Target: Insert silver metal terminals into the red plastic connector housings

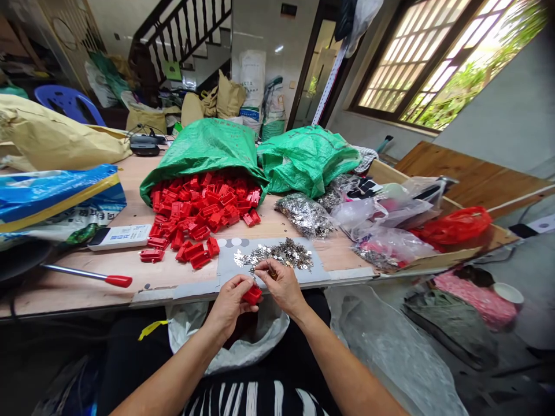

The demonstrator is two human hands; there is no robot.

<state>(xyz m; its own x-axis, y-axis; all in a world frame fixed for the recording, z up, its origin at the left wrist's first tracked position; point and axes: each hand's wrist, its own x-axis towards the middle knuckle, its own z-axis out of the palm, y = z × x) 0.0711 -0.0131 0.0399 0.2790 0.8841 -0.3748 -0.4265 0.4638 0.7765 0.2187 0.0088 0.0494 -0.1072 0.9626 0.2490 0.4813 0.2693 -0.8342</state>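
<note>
At the table's front edge my left hand [234, 299] is closed around a red plastic housing [252, 295]. My right hand [281, 284] is right beside it, thumb and fingers pinched together near the top of the housing; what they hold is too small to make out. Just beyond both hands, a heap of small silvery metal pieces [286, 253] lies on a grey sheet [228, 271]. Many more red plastic housings [203, 202] spill from the mouth of a green woven sack [208, 141] behind.
An open white sack [186, 329] hangs at my lap below the edge. To the right are a second green sack [303, 159], a clear bag of metal pieces [306, 214] and a tray of plastic bags [403, 242]. A red-tipped lever [117, 281] juts in from the left.
</note>
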